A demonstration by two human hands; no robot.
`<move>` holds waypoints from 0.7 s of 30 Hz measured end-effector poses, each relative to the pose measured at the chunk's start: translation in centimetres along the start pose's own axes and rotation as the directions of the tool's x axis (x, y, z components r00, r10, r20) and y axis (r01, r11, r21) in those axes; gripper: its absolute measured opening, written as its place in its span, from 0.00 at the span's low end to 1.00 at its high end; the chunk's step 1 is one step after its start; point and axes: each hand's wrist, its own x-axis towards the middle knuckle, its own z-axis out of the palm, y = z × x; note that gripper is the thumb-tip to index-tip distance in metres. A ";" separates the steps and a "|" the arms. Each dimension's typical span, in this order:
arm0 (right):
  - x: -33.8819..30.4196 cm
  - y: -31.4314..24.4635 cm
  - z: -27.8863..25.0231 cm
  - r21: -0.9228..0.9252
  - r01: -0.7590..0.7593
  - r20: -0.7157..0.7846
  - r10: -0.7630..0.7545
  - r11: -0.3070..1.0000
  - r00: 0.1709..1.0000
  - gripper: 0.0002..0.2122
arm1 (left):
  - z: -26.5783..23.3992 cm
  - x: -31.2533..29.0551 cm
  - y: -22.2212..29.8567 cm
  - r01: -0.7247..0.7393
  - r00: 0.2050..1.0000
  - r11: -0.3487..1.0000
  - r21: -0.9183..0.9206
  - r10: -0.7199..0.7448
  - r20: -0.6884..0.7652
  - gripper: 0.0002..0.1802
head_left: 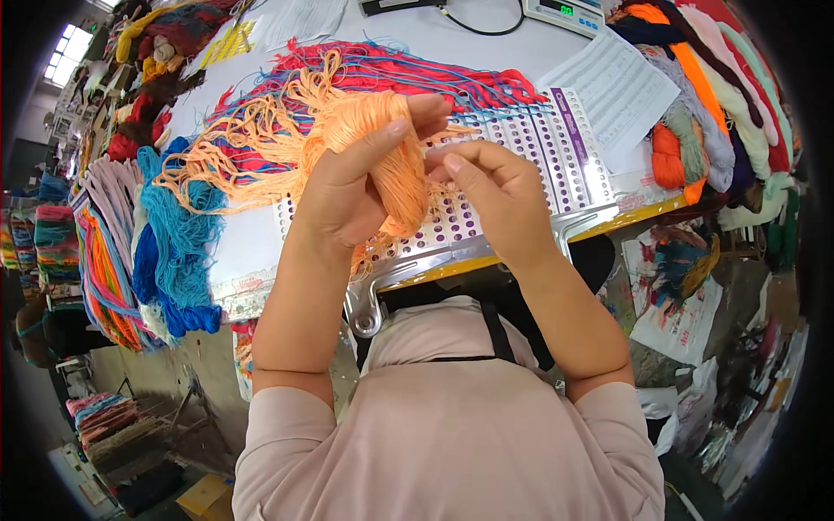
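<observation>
My left hand [344, 193] is closed round a thick skein of light orange yarn [401, 184], raised over the table's near edge. Its thumb lies along the skein's upper side, and loose loops trail off to the left. Right of the skein, my right hand [511, 201] pinches with thumb and forefinger at fine orange strands [440, 176]; the tips partly hide them. Beneath the hands lies a white card with rows of punched holes and purple strips [569, 122]. Red and blue yarn [408, 76] is spread along the card's far side, some of it under the orange loops.
Turquoise and blue skeins [181, 226] hang over the table's left edge. Many coloured hanks [686, 95] lie at the right. Printed sheets [621, 91], a digital scale [566, 16] and a black cable [482, 31] are at the back. A metal bar [460, 252] runs along the near edge.
</observation>
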 end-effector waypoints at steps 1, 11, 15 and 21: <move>0.2 0.1 0.2 -0.026 0.048 0.007 -0.048 0.998 0.999 0.09 | 0.0 -0.1 0.0 -0.002 1.000 1.000 -0.002 0.002 -0.004 0.21; -0.2 0.1 0.2 0.029 0.067 0.063 -0.068 0.997 0.996 0.03 | -1.6 -0.6 0.2 0.026 0.997 0.996 -0.083 -0.020 0.077 0.24; -0.8 -0.4 0.7 0.175 0.019 0.068 -0.031 0.984 0.997 0.04 | -1.4 -1.0 0.9 -0.009 1.000 1.000 0.004 0.009 0.019 0.28; -1.2 -1.0 0.5 0.087 -0.073 0.078 0.067 0.994 0.995 0.06 | -0.1 -1.2 0.7 -0.098 0.995 0.966 0.240 0.099 0.006 0.36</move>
